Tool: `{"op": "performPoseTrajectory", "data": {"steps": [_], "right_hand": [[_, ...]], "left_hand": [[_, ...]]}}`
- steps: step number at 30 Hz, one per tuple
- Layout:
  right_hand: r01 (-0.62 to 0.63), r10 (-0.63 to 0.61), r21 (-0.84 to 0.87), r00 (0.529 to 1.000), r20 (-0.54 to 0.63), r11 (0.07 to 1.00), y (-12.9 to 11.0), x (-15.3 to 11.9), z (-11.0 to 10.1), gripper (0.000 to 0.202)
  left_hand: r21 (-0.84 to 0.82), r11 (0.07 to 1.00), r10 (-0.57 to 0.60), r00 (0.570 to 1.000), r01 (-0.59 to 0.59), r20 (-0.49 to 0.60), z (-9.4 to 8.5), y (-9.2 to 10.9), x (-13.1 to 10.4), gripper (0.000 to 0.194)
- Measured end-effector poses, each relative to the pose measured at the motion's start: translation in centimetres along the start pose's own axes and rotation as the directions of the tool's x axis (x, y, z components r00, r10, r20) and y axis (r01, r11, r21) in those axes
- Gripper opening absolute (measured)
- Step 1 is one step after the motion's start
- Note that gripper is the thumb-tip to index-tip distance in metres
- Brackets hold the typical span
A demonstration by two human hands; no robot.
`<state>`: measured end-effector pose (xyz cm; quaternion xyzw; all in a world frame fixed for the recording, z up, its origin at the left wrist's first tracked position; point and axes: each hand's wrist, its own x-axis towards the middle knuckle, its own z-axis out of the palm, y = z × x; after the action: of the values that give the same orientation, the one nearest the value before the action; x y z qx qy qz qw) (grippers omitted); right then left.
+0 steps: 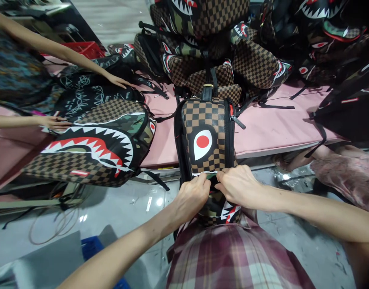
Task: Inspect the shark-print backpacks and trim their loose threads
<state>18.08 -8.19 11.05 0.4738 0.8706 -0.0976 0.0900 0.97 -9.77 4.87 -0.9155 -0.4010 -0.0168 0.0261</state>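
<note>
A brown-and-black checkered backpack (202,120) with a red-and-white eye print lies in front of me, its near end against my plaid clothing. At the table's edge, my left hand (195,192) is closed, fingers pinching the side panel near a camouflage patch. Close beside it, my right hand (237,184) is also closed, thumb and fingertips pressed at the same spot. Whatever small part sits between the fingertips is hidden. A zipper pull (237,122) hangs from the bag's far right edge, where a little red lining shows.
To the left, a shark-mouth backpack (96,148) lies on the pink table (262,124), a co-worker's hand (55,122) on it. More checkered bags (220,18) are piled behind. Another person sits at right. A blue crate (94,249) stands on the floor at lower left.
</note>
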Motion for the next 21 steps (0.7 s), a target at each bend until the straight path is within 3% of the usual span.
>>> {"op": "performPoseTrajectory", "data": {"steps": [5,10,14,16,18,21], "right_hand": [[-0.015,0.015,-0.002,0.996,0.083,1.0,-0.3,0.6,-0.5,0.022],[-0.034,0.034,0.007,0.997,0.076,0.999,-0.4,0.8,-0.4,0.02],[-0.052,0.052,0.037,0.999,0.003,0.998,0.5,0.2,0.1,0.019],[-0.057,0.06,0.069,0.998,-0.036,0.996,1.2,-0.3,0.4,0.018],[-0.063,0.069,0.101,0.996,-0.057,0.993,1.8,-0.8,0.6,0.018],[-0.07,0.08,0.136,0.995,-0.064,0.988,2.3,-1.1,0.9,0.018]], "left_hand": [[-0.013,1.0,0.005,1.0,-0.005,-0.001,0.0,-0.1,-0.1,0.019],[-0.047,0.999,0.01,0.999,-0.012,-0.041,0.5,-0.1,0.0,0.021],[-0.304,0.951,-0.014,0.973,-0.058,-0.231,0.3,-0.8,-0.2,0.019],[-0.503,0.862,-0.146,0.916,-0.068,-0.374,-0.4,-2.0,-0.6,0.022],[-0.632,0.775,-0.342,0.85,0.013,-0.401,-1.4,-3.9,-0.9,0.031],[-0.564,0.792,-0.491,0.793,0.234,-0.36,-2.6,-6.8,-0.6,0.036]]}}
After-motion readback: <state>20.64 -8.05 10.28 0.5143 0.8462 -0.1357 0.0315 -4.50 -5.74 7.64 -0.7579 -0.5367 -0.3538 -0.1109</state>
